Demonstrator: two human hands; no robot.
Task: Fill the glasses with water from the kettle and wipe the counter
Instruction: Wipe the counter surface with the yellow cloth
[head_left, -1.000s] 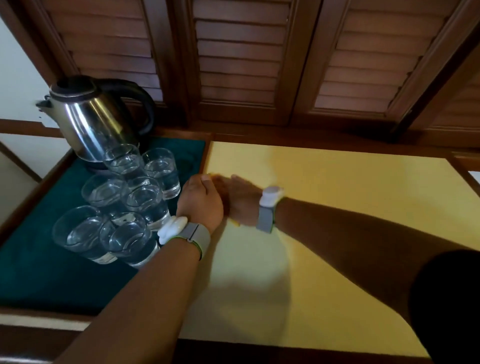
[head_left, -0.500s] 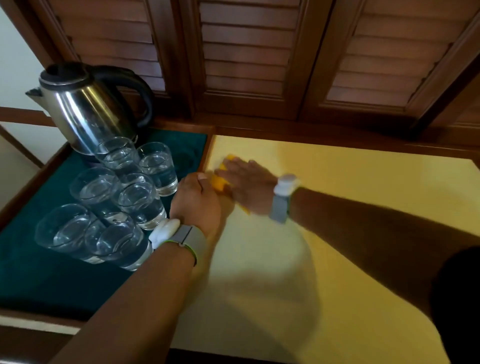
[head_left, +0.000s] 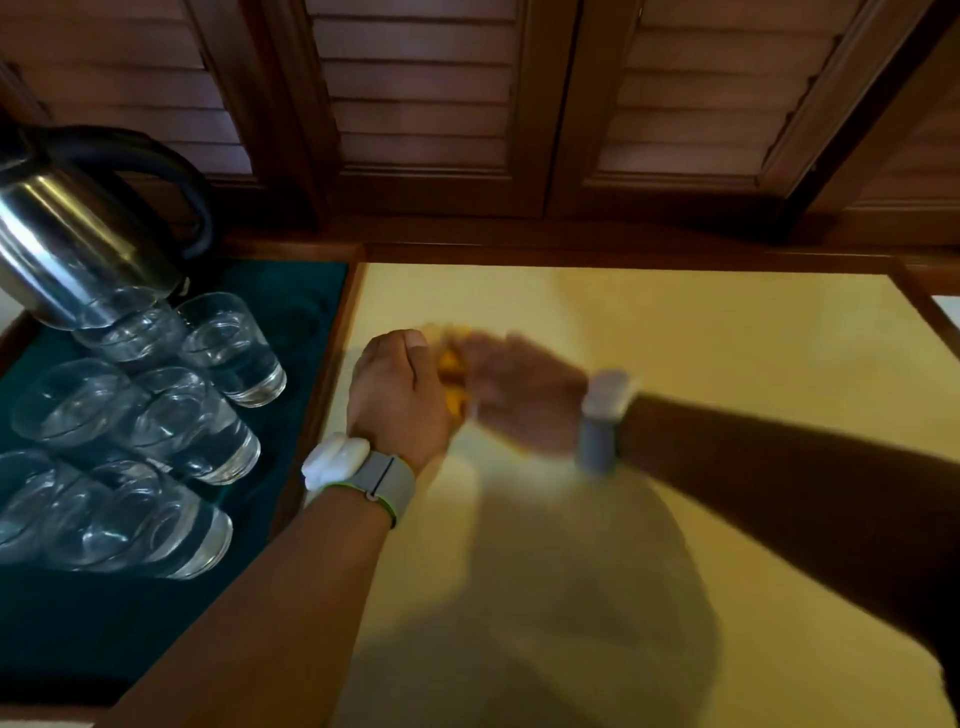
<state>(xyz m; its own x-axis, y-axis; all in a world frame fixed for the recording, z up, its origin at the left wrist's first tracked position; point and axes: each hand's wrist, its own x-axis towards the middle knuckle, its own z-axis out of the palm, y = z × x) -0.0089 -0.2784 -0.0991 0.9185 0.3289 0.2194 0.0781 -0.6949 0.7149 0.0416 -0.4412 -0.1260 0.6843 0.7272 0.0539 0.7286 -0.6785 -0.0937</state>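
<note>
Your left hand (head_left: 397, 395) sits at the left edge of the counter (head_left: 701, 353), just beside the wooden rim of the tray (head_left: 296, 296). Its fingers are curled into a fist with the thumb on top. Your right hand (head_left: 519, 397) is close against it, reaching in from the right, so the two hands are together with the cloth (head_left: 451, 376) between them. The cloth is orange and lies on the yellow counter. It touches the knuckle side of your left fist and runs under your right hand. That hand is badly blurred: it seems to lie over the cloth, but I cannot tell how its fingers are set.

Each wrist wears a grey band, the left (head_left: 382, 483) with a white block on it, and the right (head_left: 602, 421) blurred like the hand.

The glasses (head_left: 176, 421), six of them, stand bunched together on the tray's green lining, all with water in them. The kettle (head_left: 78, 244) stands behind them at the tray's back left, with its black handle toward the shutters (head_left: 426, 104).
</note>
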